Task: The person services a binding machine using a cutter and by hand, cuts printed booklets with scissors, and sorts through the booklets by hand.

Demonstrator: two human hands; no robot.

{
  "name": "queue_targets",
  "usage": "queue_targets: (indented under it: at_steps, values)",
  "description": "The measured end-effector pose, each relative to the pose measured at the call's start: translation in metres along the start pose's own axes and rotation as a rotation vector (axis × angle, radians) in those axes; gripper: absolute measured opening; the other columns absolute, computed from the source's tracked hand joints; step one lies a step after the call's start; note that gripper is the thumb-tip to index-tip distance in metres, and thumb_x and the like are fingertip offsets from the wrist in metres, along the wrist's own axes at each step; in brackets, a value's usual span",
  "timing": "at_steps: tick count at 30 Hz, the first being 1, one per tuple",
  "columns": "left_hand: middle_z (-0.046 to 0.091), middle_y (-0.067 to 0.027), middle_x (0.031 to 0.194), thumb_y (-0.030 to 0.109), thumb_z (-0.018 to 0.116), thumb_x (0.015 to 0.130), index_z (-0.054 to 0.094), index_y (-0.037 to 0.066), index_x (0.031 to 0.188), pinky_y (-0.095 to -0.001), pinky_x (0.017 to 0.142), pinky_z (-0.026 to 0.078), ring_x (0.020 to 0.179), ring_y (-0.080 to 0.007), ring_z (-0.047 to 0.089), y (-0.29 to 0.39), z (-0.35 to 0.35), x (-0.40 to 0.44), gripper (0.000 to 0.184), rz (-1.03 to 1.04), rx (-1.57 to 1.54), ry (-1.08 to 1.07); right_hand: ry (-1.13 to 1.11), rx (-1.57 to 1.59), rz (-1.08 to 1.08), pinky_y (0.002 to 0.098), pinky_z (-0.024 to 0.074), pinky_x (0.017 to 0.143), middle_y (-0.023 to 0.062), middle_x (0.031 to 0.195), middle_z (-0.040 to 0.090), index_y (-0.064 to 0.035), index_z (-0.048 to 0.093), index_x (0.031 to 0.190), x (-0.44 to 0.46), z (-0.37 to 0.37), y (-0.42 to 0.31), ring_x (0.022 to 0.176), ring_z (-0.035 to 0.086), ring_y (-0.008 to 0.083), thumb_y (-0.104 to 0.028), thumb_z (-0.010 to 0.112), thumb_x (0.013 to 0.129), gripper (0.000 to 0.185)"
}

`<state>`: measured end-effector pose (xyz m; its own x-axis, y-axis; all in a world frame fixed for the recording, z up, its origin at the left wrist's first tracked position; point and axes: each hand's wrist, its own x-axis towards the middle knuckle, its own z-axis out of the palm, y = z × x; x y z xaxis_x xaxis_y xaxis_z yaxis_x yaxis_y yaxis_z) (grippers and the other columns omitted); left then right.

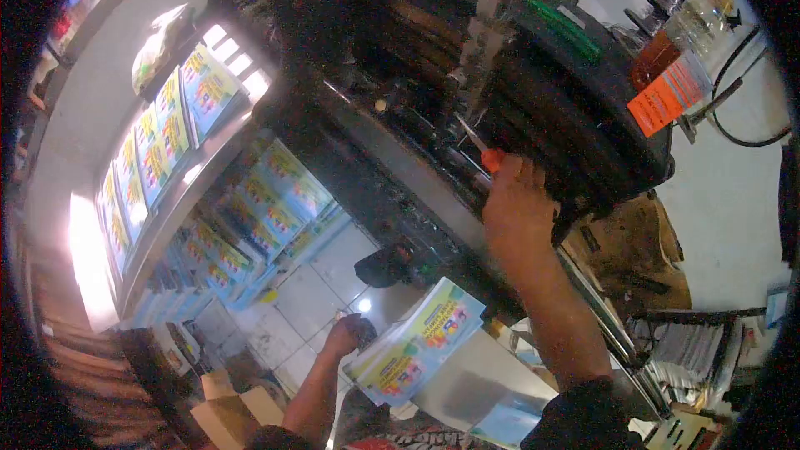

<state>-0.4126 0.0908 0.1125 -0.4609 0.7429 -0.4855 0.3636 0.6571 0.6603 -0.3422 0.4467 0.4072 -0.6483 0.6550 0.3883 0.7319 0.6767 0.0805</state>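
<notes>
My right hand [523, 208] is closed round the orange-red handle of a screwdriver [492, 158]. The screwdriver's metal shaft points up and left into a dark machine [400, 150]; whether its tip touches a screw is too unclear to tell. Lower and to the left, my left hand [346, 337] has its fingers curled at a dark rounded thing that I cannot make out. Just right of that hand lies a stack of printed booklets [421, 342] with yellow and blue covers, on a pale surface [492, 367].
More booklet stacks [162, 142] stand on a curved-looking white table [179, 179] at the left, with others [258, 208] lower down. Tiled floor [304, 317] shows between. An orange label [667, 96] is at the upper right. An open cardboard box [233, 408] sits lower left.
</notes>
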Motion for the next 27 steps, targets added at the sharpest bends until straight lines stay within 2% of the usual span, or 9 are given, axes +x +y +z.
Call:
queue_targets:
  at_steps: [6, 10, 12, 14, 16, 19, 22, 25, 27]
  values:
    - [0.057, -0.0206, 0.119, 0.032, 0.06, 0.085, 0.051, 0.0, 0.123, -0.0371, 0.093, 0.045, 0.109, -0.0316, 0.057, 0.014, -0.011, -0.007, 0.051, -0.065, -0.092, -0.059, -0.015, 0.118, -0.024, 0.041, 0.0535, 0.066, 0.0155, 0.093, 0.055, -0.0007, 0.045, 0.094, 0.003, 0.008, 0.0, 0.084, 0.06, 0.032, -0.014, 0.06, 0.078, 0.025]
    - [0.056, -0.0209, 0.12, 0.036, 0.06, 0.085, 0.052, 0.0, 0.122, -0.0365, 0.094, 0.044, 0.111, -0.0314, 0.055, 0.01, -0.012, -0.009, 0.052, -0.122, -0.102, -0.072, -0.103, 0.161, 0.023, 0.0409, 0.0541, 0.063, 0.0155, 0.095, 0.054, -0.0023, 0.046, 0.096, -0.003, 0.005, 0.005, 0.088, 0.058, 0.0325, -0.016, 0.055, 0.078, 0.024]
    - [0.056, -0.0206, 0.121, 0.037, 0.06, 0.085, 0.052, 0.0, 0.122, -0.0366, 0.094, 0.044, 0.112, -0.0316, 0.055, 0.015, -0.018, -0.014, 0.052, -0.137, -0.121, -0.081, 0.004, 0.074, -0.125, 0.0454, 0.0503, 0.071, 0.0184, 0.1, 0.051, -0.0008, 0.047, 0.1, -0.003, 0.008, 0.008, 0.093, 0.054, 0.0351, -0.018, 0.056, 0.08, 0.028]
    - [0.056, -0.0203, 0.121, 0.038, 0.059, 0.085, 0.052, 0.0, 0.121, -0.0366, 0.094, 0.044, 0.112, -0.0318, 0.055, 0.017, -0.019, -0.016, 0.053, -0.151, -0.142, -0.092, -0.003, 0.096, -0.129, 0.0468, 0.0485, 0.074, 0.019, 0.102, 0.05, -0.0002, 0.047, 0.103, -0.004, 0.009, 0.008, 0.094, 0.053, 0.0358, -0.019, 0.057, 0.08, 0.031]
    - [0.063, -0.0172, 0.105, 0.015, 0.054, 0.081, 0.065, 0.007, 0.102, -0.0397, 0.084, 0.048, 0.096, -0.0328, 0.061, 0.012, -0.013, -0.02, 0.025, -0.018, -0.071, 0.076, -0.01, 0.119, -0.134, 0.0483, 0.0466, 0.076, 0.0196, 0.103, 0.049, 0.0004, 0.047, 0.106, -0.005, 0.007, 0.007, 0.095, 0.052, 0.0365, -0.02, 0.057, 0.08, 0.034]
    - [0.063, -0.0165, 0.106, 0.018, 0.055, 0.081, 0.065, 0.007, 0.102, -0.0395, 0.084, 0.047, 0.096, -0.0318, 0.061, 0.005, -0.005, -0.02, 0.026, -0.119, -0.128, 0.069, -0.019, 0.105, -0.154, 0.0481, 0.0464, 0.079, 0.0203, 0.108, 0.049, 0.0015, 0.047, 0.11, -0.006, 0.003, 0.008, 0.097, 0.051, 0.0372, -0.02, 0.057, 0.08, 0.038]
    - [0.063, -0.0164, 0.105, 0.018, 0.055, 0.081, 0.064, 0.007, 0.104, -0.0389, 0.085, 0.047, 0.097, -0.0312, 0.061, 0.001, -0.005, -0.019, 0.027, -0.021, -0.148, 0.081, -0.092, 0.23, -0.157, 0.049, 0.0456, 0.082, 0.0219, 0.11, 0.049, 0.0019, 0.048, 0.11, -0.008, 0.01, 0.013, 0.099, 0.051, 0.0395, -0.02, 0.056, 0.082, 0.037]
    - [0.063, -0.0162, 0.106, 0.018, 0.055, 0.081, 0.063, 0.009, 0.107, -0.0387, 0.086, 0.047, 0.098, -0.0323, 0.06, 0.002, -0.002, -0.016, 0.029, -0.11, -0.13, 0.049, -0.129, 0.36, -0.177, 0.049, 0.044, 0.087, 0.0243, 0.114, 0.049, 0.0034, 0.047, 0.113, -0.008, 0.013, 0.018, 0.103, 0.05, 0.0416, -0.02, 0.055, 0.083, 0.038]
    - [0.062, -0.0159, 0.107, 0.018, 0.054, 0.081, 0.063, 0.009, 0.108, -0.0386, 0.087, 0.046, 0.099, -0.0328, 0.059, 0.004, -0.004, -0.015, 0.029, -0.103, -0.106, 0.023, -0.347, 0.368, -0.09, 0.047, 0.0395, 0.093, 0.026, 0.12, 0.048, 0.003, 0.043, 0.119, -0.002, 0.007, 0.015, 0.109, 0.048, 0.0411, -0.018, 0.056, 0.085, 0.042]
